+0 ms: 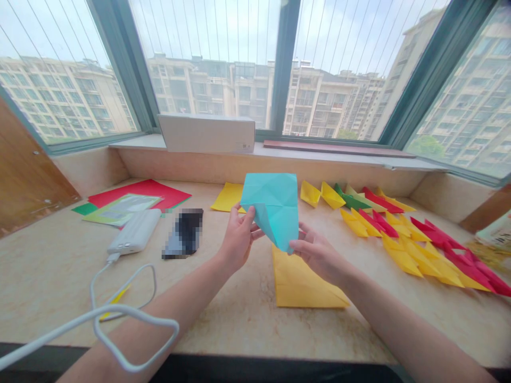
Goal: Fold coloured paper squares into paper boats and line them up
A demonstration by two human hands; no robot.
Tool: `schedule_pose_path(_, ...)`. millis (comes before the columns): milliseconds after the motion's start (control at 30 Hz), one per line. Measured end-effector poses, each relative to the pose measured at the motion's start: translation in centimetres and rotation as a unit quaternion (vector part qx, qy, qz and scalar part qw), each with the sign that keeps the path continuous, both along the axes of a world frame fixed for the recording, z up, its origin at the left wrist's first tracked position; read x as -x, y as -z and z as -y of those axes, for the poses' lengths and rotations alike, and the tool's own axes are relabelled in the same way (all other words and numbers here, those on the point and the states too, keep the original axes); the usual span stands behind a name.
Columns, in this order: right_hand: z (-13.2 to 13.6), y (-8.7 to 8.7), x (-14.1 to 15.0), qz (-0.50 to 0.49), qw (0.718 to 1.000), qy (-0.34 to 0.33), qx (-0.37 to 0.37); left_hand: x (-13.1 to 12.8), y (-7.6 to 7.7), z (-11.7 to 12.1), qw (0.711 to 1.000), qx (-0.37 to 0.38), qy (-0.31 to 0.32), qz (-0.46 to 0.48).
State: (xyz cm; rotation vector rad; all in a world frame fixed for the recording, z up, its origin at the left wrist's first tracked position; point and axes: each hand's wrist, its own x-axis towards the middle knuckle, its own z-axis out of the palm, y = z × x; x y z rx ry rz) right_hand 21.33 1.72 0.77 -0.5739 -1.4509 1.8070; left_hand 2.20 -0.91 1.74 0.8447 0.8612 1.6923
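Observation:
A creased sheet of turquoise paper (pixel 275 199) is held up above the counter, its lower left part folded over. My left hand (pixel 240 231) pinches its left edge between thumb and fingers. At the lower right corner, my right hand (pixel 315 250) grips the same sheet with thumb and fingers. Beneath it, a yellow-orange sheet (pixel 305 284) lies flat on the counter, partly covered by my right hand and the turquoise paper. Behind my left hand is another yellow sheet (pixel 227 197).
Several folded paper boats (pixel 415 258) in yellow, red and green stand in rows at the right. Red sheets (pixel 159 192), a white power bank (pixel 136 231) with a looping cable (pixel 136 314) and a dark, pixelated object (pixel 186 234) lie left. A white box (pixel 207 134) sits on the windowsill.

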Motion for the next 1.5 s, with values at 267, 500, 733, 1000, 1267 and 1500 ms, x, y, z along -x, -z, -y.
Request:
schedule_pose_path(267,0.5,0.2,0.4,-0.024,0.999,-0.033,0.027,-1.1,1.0,0.5,0.994,-0.006,0.107,-0.026)
schedule_pose_path(500,0.8,-0.1,0.7,0.004,1.000,0.011,0.012,-1.5,1.6,0.8,0.988,-0.013,0.154,-0.029)
schedule_pose_path(733,0.9,0.1,0.8,0.030,0.999,0.022,0.006,-1.6,1.6,0.9,0.983,-0.015,0.176,-0.043)
schedule_pose_path(1000,0.5,0.6,0.7,0.063,0.992,0.098,-0.043,-2.4,1.0,1.5,0.977,-0.038,0.203,-0.043)
schedule_pose_path(1267,0.6,1.1,0.8,0.021,0.997,0.074,0.021,-2.4,1.0,1.4,0.978,-0.038,0.199,-0.049)
schedule_pose_path(1500,0.1,0.7,0.6,0.050,0.986,0.156,-0.015,-1.9,0.9,1.2,0.967,-0.060,0.203,-0.141)
